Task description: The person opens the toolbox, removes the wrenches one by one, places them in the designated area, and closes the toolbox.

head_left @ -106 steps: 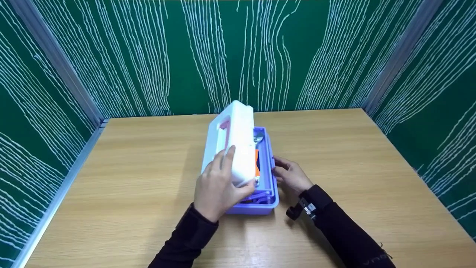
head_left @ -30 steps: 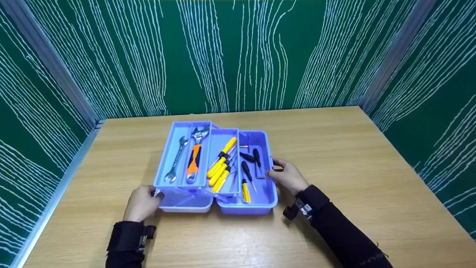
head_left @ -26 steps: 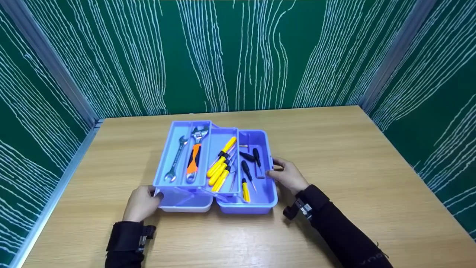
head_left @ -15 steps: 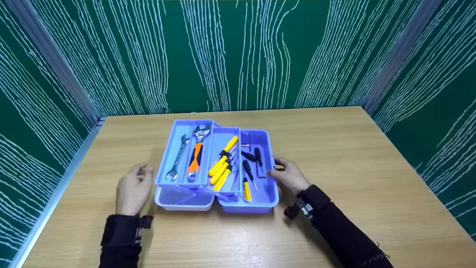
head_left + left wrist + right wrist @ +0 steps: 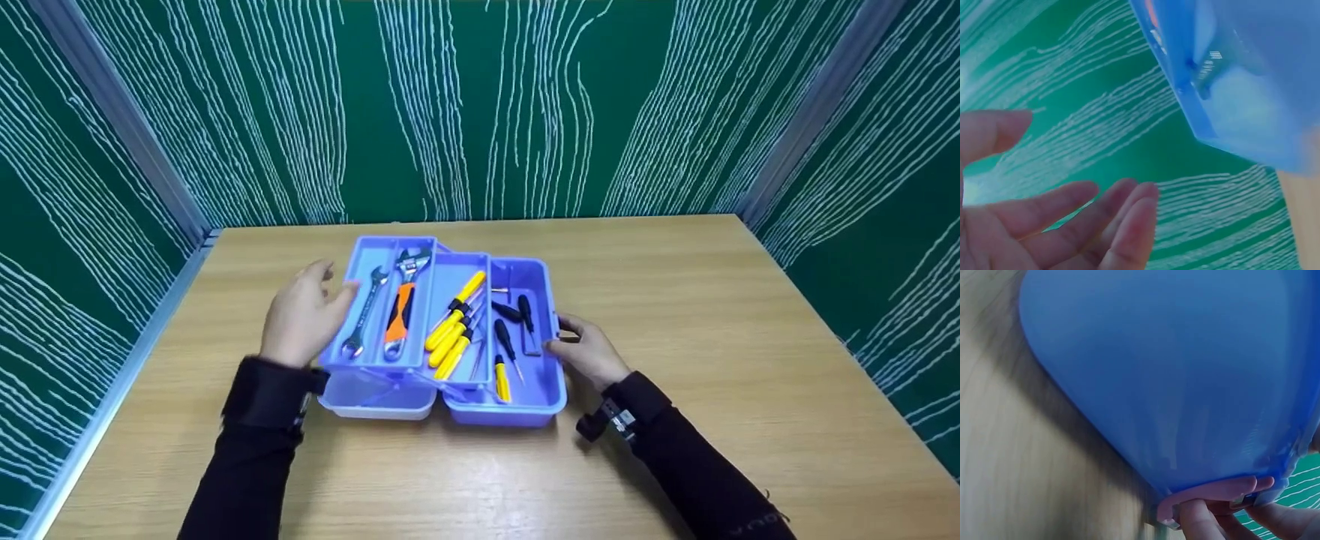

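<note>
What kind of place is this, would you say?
Probably a partitioned work booth: patterned green panels stand around three sides of a wood-grain table bearing an open toolbox.

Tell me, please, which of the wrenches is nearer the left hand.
The all-metal wrench; the orange-handled adjustable wrench lies farther from the left hand.

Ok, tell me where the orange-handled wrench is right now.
In the head view, the orange-handled wrench lies in the right compartment of the leftmost tray, between the plain silver wrench on its left and the yellow-handled screwdrivers on its right.
</note>
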Demonstrator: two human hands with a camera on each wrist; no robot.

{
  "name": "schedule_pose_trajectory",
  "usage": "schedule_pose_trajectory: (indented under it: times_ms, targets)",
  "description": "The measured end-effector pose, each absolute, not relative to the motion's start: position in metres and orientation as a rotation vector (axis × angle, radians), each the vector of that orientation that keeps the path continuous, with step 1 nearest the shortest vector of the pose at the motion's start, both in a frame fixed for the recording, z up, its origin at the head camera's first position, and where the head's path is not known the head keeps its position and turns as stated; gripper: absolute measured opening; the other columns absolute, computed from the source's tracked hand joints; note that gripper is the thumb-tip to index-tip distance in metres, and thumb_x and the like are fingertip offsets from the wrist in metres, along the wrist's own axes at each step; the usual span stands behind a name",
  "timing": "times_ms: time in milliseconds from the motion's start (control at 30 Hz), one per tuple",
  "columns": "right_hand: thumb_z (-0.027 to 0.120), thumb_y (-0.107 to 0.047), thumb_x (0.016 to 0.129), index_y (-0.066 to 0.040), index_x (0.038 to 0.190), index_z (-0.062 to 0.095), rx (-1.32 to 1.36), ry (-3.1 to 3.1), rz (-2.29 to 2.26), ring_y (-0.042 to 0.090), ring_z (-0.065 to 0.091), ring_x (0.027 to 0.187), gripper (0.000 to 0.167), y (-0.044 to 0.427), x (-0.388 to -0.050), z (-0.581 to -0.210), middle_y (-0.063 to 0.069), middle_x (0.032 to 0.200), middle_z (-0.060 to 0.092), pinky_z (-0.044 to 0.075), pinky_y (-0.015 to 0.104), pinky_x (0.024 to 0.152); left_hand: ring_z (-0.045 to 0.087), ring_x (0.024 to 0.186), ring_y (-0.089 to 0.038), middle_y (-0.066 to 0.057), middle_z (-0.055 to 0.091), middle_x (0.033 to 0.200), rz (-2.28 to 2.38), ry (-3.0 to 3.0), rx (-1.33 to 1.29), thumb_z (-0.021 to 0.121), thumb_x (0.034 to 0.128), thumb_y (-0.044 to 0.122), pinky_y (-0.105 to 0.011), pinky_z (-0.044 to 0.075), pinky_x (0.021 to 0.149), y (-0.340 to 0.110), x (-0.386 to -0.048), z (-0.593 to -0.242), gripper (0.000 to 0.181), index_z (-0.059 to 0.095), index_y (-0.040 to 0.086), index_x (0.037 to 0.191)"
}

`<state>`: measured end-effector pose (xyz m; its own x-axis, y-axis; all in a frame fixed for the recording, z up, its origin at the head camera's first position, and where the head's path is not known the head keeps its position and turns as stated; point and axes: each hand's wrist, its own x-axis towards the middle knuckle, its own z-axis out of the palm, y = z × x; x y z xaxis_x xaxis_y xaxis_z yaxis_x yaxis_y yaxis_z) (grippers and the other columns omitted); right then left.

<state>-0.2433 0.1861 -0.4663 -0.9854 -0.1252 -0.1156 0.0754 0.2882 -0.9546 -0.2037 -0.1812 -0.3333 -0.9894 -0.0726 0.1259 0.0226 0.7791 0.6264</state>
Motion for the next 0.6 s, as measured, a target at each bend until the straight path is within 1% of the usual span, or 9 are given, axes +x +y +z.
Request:
schedule_pose_trajectory:
  times_ms: [100, 200, 233, 300, 333, 367, 433, 500, 600]
  targets:
    - [0.062, -0.004, 0.087, 0.005, 0.145, 0.04, -0.055, 2.36, -1.796, 0.036, 0.056, 0.121, 0.062, 0.187, -0.243, -0.466, 0.025, 0.145, 0.045, 0.055, 0.033, 0.093, 0.059, 0.115, -0.037, -0.024, 0.057, 0.134, -0.917, -2.925, -0.012, 0.053, 0.0977, 0.037, -0.051, 0.047, 0.101, -0.172, -0.216, -0.325, 0.062, 0.043, -0.003, 0.143]
    - [0.061, -0.005, 0.088, 0.005, 0.146, 0.039, -0.051, 2.343, -1.804, 0.037, 0.055, 0.123, 0.063, 0.187, -0.242, -0.467, 0.024, 0.146, 0.045, 0.054, 0.032, 0.093, 0.056, 0.121, -0.038, -0.026, 0.055, 0.137, -0.84, -3.026, -0.062, 0.053, 0.0972, 0.037, -0.052, 0.043, 0.106, -0.165, -0.228, -0.319, 0.063, 0.043, -0.005, 0.143]
    - [0.061, -0.005, 0.088, 0.005, 0.146, 0.039, -0.049, 2.341, -1.806, 0.037, 0.055, 0.124, 0.063, 0.187, -0.242, -0.466, 0.025, 0.146, 0.044, 0.054, 0.032, 0.093, 0.053, 0.125, -0.039, -0.026, 0.053, 0.14, -0.818, -3.065, -0.074, 0.052, 0.0971, 0.038, -0.052, 0.041, 0.108, -0.164, -0.232, -0.318, 0.064, 0.042, -0.005, 0.144]
    - [0.062, -0.006, 0.088, 0.006, 0.146, 0.039, -0.048, 2.348, -1.805, 0.036, 0.055, 0.123, 0.063, 0.186, -0.241, -0.466, 0.025, 0.146, 0.044, 0.054, 0.031, 0.093, 0.044, 0.136, -0.04, -0.026, 0.043, 0.149, -0.794, -3.147, -0.085, 0.051, 0.0973, 0.041, -0.053, 0.034, 0.115, -0.161, -0.239, -0.316, 0.068, 0.038, -0.005, 0.146]
    - [0.062, -0.006, 0.089, 0.006, 0.145, 0.039, -0.05, 2.352, -1.806, 0.036, 0.055, 0.123, 0.063, 0.186, -0.241, -0.465, 0.026, 0.146, 0.044, 0.054, 0.031, 0.093, 0.041, 0.138, -0.039, -0.025, 0.04, 0.151, -0.796, -3.189, -0.079, 0.05, 0.0976, 0.042, -0.053, 0.032, 0.116, -0.159, -0.242, -0.315, 0.07, 0.036, -0.005, 0.148]
    - [0.062, -0.007, 0.089, 0.006, 0.145, 0.039, -0.048, 2.358, -1.803, 0.035, 0.055, 0.122, 0.062, 0.186, -0.241, -0.466, 0.026, 0.146, 0.044, 0.054, 0.03, 0.093, 0.042, 0.138, -0.039, -0.025, 0.039, 0.152, -0.79, -3.23, -0.071, 0.049, 0.0977, 0.043, -0.053, 0.033, 0.116, -0.158, -0.246, -0.315, 0.071, 0.034, -0.004, 0.149]
    - [0.062, -0.007, 0.089, 0.006, 0.145, 0.039, -0.05, 2.359, -1.802, 0.034, 0.056, 0.121, 0.063, 0.186, -0.24, -0.466, 0.026, 0.146, 0.044, 0.054, 0.03, 0.093, 0.046, 0.132, -0.037, -0.024, 0.039, 0.152, -0.774, -3.292, -0.064, 0.048, 0.0981, 0.042, -0.051, 0.036, 0.114, -0.156, -0.251, -0.315, 0.07, 0.034, -0.004, 0.148]
    - [0.062, -0.007, 0.088, 0.005, 0.145, 0.039, -0.052, 2.351, -1.806, 0.034, 0.056, 0.121, 0.063, 0.186, -0.241, -0.467, 0.025, 0.146, 0.044, 0.054, 0.031, 0.094, 0.051, 0.122, -0.034, -0.024, 0.045, 0.147, -0.727, -3.34, -0.05, 0.047, 0.0986, 0.038, -0.046, 0.043, 0.107, -0.155, -0.255, -0.317, 0.065, 0.039, -0.005, 0.146]
    - [0.062, -0.006, 0.089, 0.005, 0.146, 0.039, -0.047, 2.331, -1.812, 0.034, 0.056, 0.121, 0.063, 0.187, -0.242, -0.467, 0.024, 0.146, 0.044, 0.054, 0.034, 0.095, 0.054, 0.104, -0.031, -0.022, 0.056, 0.129, -0.619, -3.391, -0.041, 0.047, 0.0975, 0.029, -0.039, 0.046, 0.092, -0.152, -0.259, -0.32, 0.051, 0.05, -0.007, 0.134]
